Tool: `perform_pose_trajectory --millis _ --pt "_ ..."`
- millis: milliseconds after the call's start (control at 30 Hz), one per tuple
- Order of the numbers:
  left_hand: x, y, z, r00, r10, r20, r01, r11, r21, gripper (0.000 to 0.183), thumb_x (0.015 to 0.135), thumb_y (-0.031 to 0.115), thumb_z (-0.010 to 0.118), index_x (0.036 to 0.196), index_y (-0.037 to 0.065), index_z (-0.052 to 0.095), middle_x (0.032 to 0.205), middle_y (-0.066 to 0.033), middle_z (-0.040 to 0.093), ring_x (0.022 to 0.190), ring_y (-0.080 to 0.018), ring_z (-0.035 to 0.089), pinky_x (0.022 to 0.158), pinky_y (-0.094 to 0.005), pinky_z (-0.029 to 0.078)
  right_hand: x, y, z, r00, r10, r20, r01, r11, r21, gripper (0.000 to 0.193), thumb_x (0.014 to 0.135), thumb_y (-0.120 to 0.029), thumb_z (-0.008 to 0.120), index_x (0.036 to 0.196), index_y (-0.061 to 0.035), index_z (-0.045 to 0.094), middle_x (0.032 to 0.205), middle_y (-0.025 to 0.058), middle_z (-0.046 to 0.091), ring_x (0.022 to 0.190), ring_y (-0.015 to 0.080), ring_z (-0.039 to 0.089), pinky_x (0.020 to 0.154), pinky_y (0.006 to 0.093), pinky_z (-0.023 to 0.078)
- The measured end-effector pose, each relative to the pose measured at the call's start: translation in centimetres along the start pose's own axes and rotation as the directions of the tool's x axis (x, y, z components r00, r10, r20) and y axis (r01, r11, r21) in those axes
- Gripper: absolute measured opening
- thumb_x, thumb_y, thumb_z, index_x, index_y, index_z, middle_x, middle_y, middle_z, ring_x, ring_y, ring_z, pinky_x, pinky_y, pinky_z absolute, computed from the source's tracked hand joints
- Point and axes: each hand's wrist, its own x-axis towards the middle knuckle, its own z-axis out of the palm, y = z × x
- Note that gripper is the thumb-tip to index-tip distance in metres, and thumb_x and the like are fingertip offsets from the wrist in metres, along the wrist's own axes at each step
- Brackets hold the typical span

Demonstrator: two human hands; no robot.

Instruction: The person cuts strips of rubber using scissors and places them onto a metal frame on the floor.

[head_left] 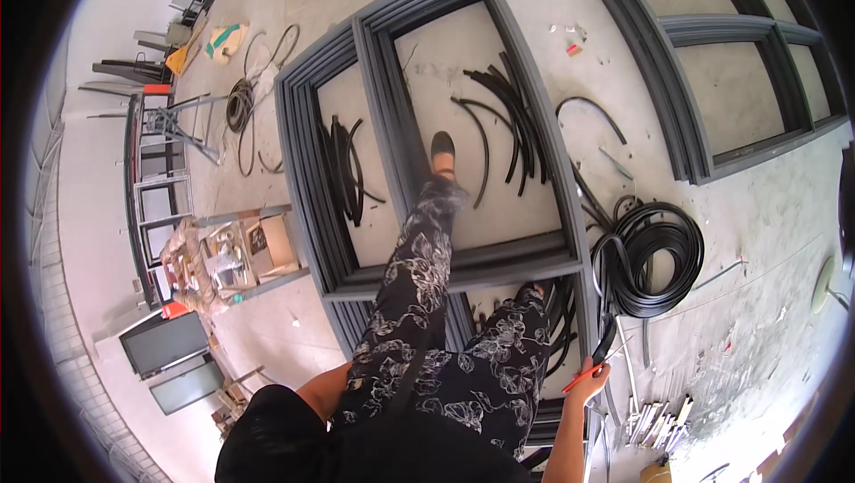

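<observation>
My right hand (pixel 588 382) is closed around a red-handled tool (pixel 581 378) at the right edge of a grey frame. Its working end is too small to make out. A black rubber strip (pixel 606 338) comes down to the same hand; whether the fingers also grip it, I cannot tell. Of my left arm only a bare part (pixel 325 389) shows beside my body, and the hand is out of sight. Beneath me lies a stack of grey window frames (pixel 361 27). One foot (pixel 443 146) is inside its opening, and my leg crosses the frame bars.
Coils of black rubber strip (pixel 686 260) lie right of the stack. Cut black strips (pixel 512 113) are inside the frames. More grey frames (pixel 655 64) stand at upper right. A box of tools and supplies (pixel 258 247) is at left, with metal offcuts (pixel 659 425) at lower right.
</observation>
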Motion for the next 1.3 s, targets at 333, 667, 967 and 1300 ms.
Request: perform_pose_trajectory --millis 333,667,967,1300 --pt "10.1 -7.1 -13.9 0.997 -0.059 0.043 0.058 0.998 0.022 0.029 0.085 0.03 0.05 0.087 0.011 0.072 0.087 -0.0142 0.069 0.085 -0.034 0.066 0.074 -0.0465 0.052 -4.8 -10.1 12.7 0.994 -0.008 -0.106 -0.007 0.991 -0.137 0.043 0.085 -0.009 0.065 0.119 0.005 0.043 0.066 0.002 0.05 0.048 0.0054 0.041 0.041 0.0206 0.033" --pt "15.1 -12.0 -24.0 0.965 0.068 0.253 -0.198 0.821 0.536 0.028 0.083 0.029 0.05 0.08 0.011 0.071 0.081 -0.0128 0.068 0.079 -0.0319 0.067 0.068 -0.0459 0.053 -2.2 -25.4 30.4 0.984 -0.156 0.087 0.169 0.97 -0.176 0.018 0.083 -0.009 0.066 0.093 -0.004 0.051 0.058 -0.0038 0.045 0.048 0.0022 0.039 0.043 0.0193 0.03" --pt "25.1 -15.4 -26.8 0.975 0.13 0.181 -0.2 0.868 0.455 0.029 0.084 0.026 0.048 0.086 0.007 0.069 0.086 -0.0196 0.067 0.083 -0.0365 0.066 0.074 -0.047 0.052 -2.6 -23.4 33.7 0.994 -0.094 0.052 0.101 0.983 -0.151 0.029 0.082 -0.008 0.068 0.107 -0.0015 0.054 0.074 -0.0009 0.054 0.06 0.0038 0.047 0.053 0.019 0.038" --pt "31.7 1.5 -34.5 0.843 0.285 0.457 -0.531 0.583 0.615 0.026 0.083 0.02 0.055 0.105 0.012 0.065 0.093 -0.014 0.067 0.091 -0.0315 0.066 0.078 -0.0426 0.051 -1.5 -18.5 40.0 0.966 -0.259 0.007 0.257 0.955 -0.151 0.033 0.078 -0.011 0.074 0.103 0.0011 0.056 0.069 0.0019 0.056 0.06 0.0077 0.046 0.056 0.0237 0.042"
